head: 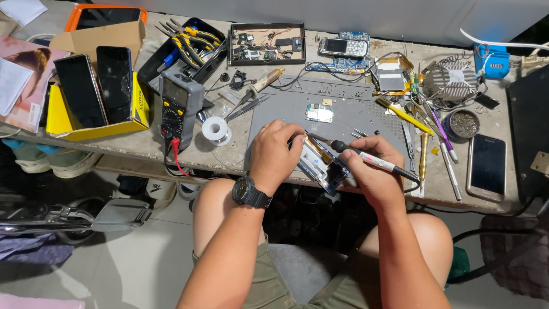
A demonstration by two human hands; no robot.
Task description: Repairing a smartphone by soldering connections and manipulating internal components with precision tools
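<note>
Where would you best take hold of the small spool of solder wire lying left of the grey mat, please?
Probably grip the solder spool by its round white rim, coming from above. It lies flat on the workbench with its centre hole facing up, so opposite sides of the rim are open to the fingers. The multimeter stands close on its left, so a sideways approach looks cramped.

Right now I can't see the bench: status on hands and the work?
Left hand steadies opened phone on grey mat. Right hand holds soldering iron, tip at phone. Solder spool beside, clear of both hands.
</note>
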